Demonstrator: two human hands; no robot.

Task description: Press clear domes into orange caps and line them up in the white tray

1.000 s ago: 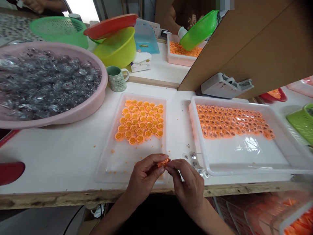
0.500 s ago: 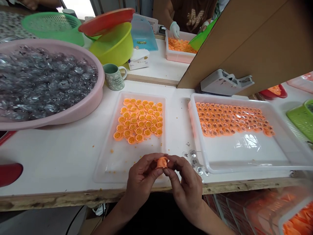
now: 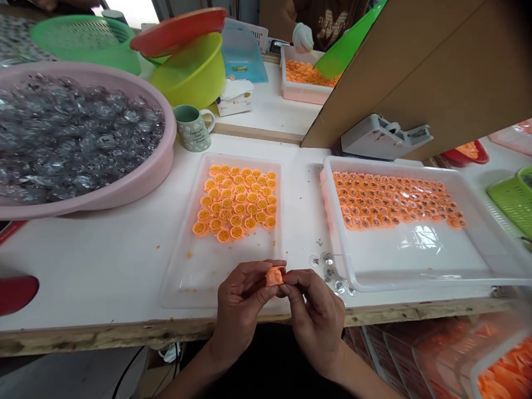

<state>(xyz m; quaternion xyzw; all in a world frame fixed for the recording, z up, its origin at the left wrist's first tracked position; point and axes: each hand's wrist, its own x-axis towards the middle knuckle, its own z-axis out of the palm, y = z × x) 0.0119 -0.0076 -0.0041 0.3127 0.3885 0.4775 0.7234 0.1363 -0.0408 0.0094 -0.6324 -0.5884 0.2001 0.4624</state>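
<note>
Between my two hands, above the front edge of a shallow white tray (image 3: pixel 187 282), is a small orange plastic cup-shaped piece (image 3: pixel 274 276) with a flared rim. My left hand (image 3: pixel 239 305) pinches it from the left with thumb and fingers. From the right, the thumb and fingertips of my right hand (image 3: pixel 316 316) close on its edge. Several orange cups (image 3: pixel 240 209) with yellow bits inside stand in rows in the tray beyond. Right of my right hand, clear plastic domes (image 3: pixel 330 272) lie beside a deeper white tray (image 3: pixel 390 280), which holds rows of orange pieces (image 3: pixel 374 205) with dark-marked tops.
A pink tub (image 3: pixel 164 160) of clear domes stands at the left, near a green mug (image 3: pixel 193 130). A cardboard divider (image 3: pixel 399 72) and tape dispenser (image 3: pixel 382 138) are behind the right tray. Across the table, a co-worker's gloved hand (image 3: pixel 302 37) is over a bin of orange pieces.
My right fingers have shifted slightly at the orange cup, which has tilted a little. The co-worker's gloved hand has lifted and the green basin there has moved left.
</note>
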